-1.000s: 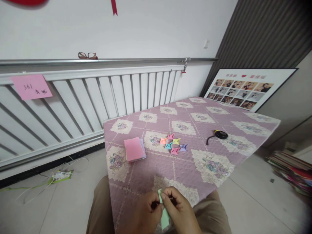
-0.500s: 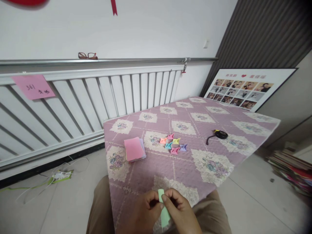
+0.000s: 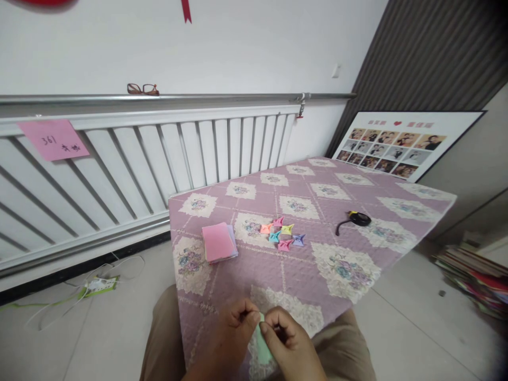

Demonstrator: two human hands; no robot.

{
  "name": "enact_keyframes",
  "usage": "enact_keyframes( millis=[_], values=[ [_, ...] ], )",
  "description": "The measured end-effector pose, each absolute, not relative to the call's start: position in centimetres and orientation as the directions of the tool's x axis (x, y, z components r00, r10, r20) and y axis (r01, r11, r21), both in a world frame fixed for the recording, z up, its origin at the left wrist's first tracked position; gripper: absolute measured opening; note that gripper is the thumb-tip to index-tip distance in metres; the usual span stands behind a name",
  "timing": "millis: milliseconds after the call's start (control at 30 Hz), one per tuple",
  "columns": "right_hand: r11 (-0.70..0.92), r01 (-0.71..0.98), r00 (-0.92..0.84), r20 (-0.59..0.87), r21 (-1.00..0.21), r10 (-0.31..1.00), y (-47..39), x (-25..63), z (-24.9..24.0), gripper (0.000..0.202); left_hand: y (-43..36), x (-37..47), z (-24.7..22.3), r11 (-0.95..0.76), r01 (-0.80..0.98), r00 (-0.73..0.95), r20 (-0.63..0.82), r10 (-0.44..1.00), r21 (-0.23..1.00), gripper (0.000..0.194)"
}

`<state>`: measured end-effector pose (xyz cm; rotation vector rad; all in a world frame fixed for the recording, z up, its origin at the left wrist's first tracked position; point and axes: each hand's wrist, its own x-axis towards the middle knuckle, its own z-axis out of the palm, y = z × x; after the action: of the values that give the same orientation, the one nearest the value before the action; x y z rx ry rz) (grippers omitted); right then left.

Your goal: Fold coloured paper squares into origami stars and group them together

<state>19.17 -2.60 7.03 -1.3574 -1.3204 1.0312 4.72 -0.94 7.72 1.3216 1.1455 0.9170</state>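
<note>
A folded strip of light green paper [image 3: 263, 346] is pinched between my two hands at the near edge of the table. My left hand [image 3: 238, 333] grips its upper end from the left, fingers closed. From the right, my right hand [image 3: 289, 338] pinches the same end, with its fingers curled. The lower part of the paper hangs below my fingertips, partly hidden by the right hand. Further up the cloth sits a group of several small folded paper pieces [image 3: 281, 234] in pink, orange, yellow, blue and purple. A stack of square paper sheets [image 3: 218, 242], pink on top, lies to their left.
The table bears a purple floral cloth [image 3: 254, 275]. A black tape-like coil [image 3: 359, 218] with a strap lies at right. Behind stand a white radiator [image 3: 190, 153] and a photo board [image 3: 397, 143]. A power strip [image 3: 99, 286] is on the floor.
The green paper shows less of its upper end now, as my fingers have closed over it. My left hand has shifted slightly up, its fingertips nearer the right ones.
</note>
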Motion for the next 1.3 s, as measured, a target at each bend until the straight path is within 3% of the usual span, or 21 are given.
enact_keyframes(
  millis=[133,233,400,633,900,1067,1167,1300],
  values=[
    [0.0,0.172,0.019,0.003,-0.985,1.0,-2.6,19.0,7.3,0.042,-1.1,4.9,7.6,0.163,0.067,0.214,-0.173,0.961,0.984,0.021],
    [-0.056,0.075,0.089,-0.049,-0.996,0.995,-2.6,18.7,7.4,0.046,-1.3,5.2,6.9,0.239,-0.023,0.211,-0.229,0.95,0.971,0.023],
    [-0.098,-0.007,0.036,-0.098,-0.995,0.995,-2.8,18.5,7.6,0.049,-1.6,5.2,6.2,0.295,0.108,0.145,-0.308,0.94,0.949,0.028],
    [-0.285,-0.343,0.003,-0.305,-0.895,0.952,-2.6,18.2,7.0,0.043,-1.2,4.6,7.8,0.32,0.085,0.265,-0.331,0.906,0.944,0.029],
    [-0.244,-0.247,-0.01,-0.249,-0.938,0.968,-2.6,18.6,6.9,0.042,-1.2,4.7,8.6,0.254,0.22,0.22,-0.301,0.928,0.942,0.02],
    [-0.128,-0.113,0.038,-0.133,-0.985,0.99,-2.4,18.8,6.7,0.047,-1.5,4.4,8.8,0.038,0.426,0.213,-0.141,0.967,0.904,0.016],
    [-0.098,-0.074,0.072,-0.103,-0.992,0.992,-2.4,18.9,6.8,0.047,-1.7,4.4,8.7,-0.004,0.423,0.223,-0.1,0.97,0.906,0.017],
    [-0.184,-0.179,0.006,-0.189,-0.966,0.982,-2.5,19.1,6.8,0.045,-1.8,4.4,8.3,0.022,0.358,0.251,-0.119,0.961,0.934,0.024]
  ],
)
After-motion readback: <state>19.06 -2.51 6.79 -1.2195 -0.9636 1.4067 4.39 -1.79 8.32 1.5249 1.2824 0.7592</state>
